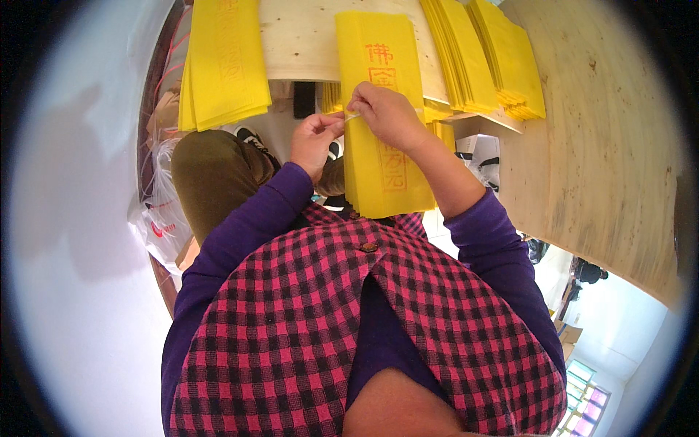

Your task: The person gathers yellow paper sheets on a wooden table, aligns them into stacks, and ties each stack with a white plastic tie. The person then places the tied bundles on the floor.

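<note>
Bundle of yellow paper [375, 182] front and center in the head view, sitting right between the two hands, with red printing down its face. There's a thin pale strip [352, 116] across it, and that's where both hands are busy.

Left hand [314, 138] is just off the bundle's left edge, thumb and finger pinched together on the end of that strip. Right hand [386, 113] reaches across the front of the bundle, fingers curled in and closed on the strip near the same edge. Some fingertips are tucked out of sight, so I can't tell if it's got a bit of paper in there too. The two hands' fingertips are super close together.

Other stuff around: another yellow stack [226, 65] lies beyond the left hand and off to its left, poking past the edge of the wooden table [302, 40]. Past the right hand, out to its right, there are two more piles, a nearer yellow pile [462, 58] and a farther yellow pile [513, 62], fanned a little. Well to the left of the left hand there's a clear plastic bag [164, 233], and closer in, a knee in brown trousers [218, 182]. Purple sleeves [251, 211] run back from both wrists to a red and black checked top [291, 313].
</note>
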### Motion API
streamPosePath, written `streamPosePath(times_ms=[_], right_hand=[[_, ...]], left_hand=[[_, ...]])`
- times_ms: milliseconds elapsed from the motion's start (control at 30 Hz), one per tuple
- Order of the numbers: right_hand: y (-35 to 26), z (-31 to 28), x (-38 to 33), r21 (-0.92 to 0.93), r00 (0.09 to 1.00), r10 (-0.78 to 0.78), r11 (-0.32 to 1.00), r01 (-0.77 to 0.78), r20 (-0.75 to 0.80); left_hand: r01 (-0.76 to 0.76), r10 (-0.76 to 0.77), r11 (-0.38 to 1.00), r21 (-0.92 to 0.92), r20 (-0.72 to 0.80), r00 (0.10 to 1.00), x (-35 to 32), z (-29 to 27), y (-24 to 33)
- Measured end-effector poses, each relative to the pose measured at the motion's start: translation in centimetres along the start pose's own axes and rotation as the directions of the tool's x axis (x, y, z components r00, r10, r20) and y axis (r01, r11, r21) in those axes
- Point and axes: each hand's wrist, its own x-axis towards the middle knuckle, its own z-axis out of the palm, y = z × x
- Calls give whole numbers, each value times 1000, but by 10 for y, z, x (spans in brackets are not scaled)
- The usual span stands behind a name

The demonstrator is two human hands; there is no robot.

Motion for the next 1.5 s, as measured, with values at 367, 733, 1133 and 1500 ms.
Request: streamPosePath(times_ms=[367,733,1133,1500], right_hand=[[5,0,-1,155,999,28,988,-22,-36],[-6,-2,6,-110,999,26,994,-21,41],[9,-1,6,187,998,67,980,-66,1],[9,-10,-2,411,998,15,911,-36,53]], left_hand=[[1,-1,1000,11,1,1000,-1,2,1],[16,-11,993,121,-38,999,-2,7,5],[-3,4,993,114,-9,1000,3,2,-1],[31,-26,982,188,-27,999,10,-4,-5]])
